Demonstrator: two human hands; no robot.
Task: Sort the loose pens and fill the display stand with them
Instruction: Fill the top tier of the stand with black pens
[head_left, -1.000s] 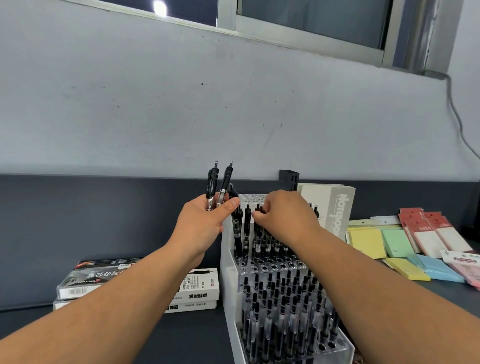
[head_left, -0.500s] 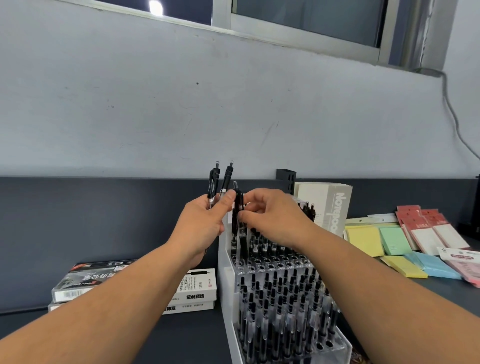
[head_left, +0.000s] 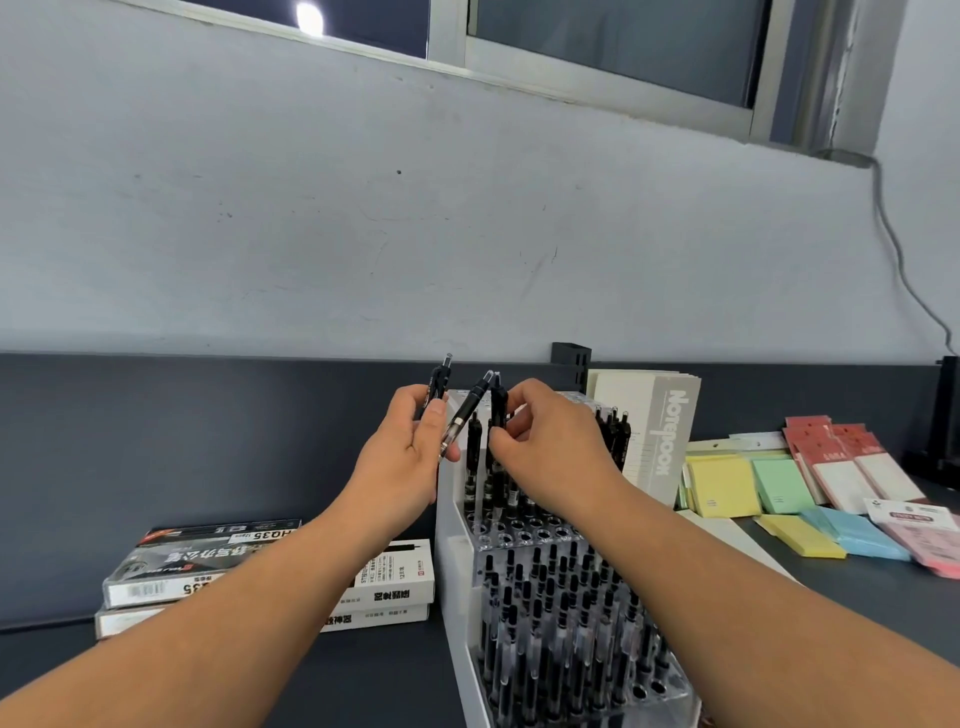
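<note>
A clear tiered display stand stands on the dark table, packed with black pens in its lower tier and a partial row in the upper tier. My left hand holds two black pens upright beside the stand's upper left corner; one leans to the right. My right hand pinches a single black pen upright over the upper tier's left holes. Whether its tip sits in a hole is hidden by other pens.
Two stacked pen boxes lie left of the stand. A grey notebook stands behind it at the right. Coloured sticky-note pads and red-and-white packets are spread at the right. The wall is close behind.
One of the two pens in my left hand has tilted to the right. My right hand, which took hold of a pen beside my left hand, now holds it over the upper tier.
</note>
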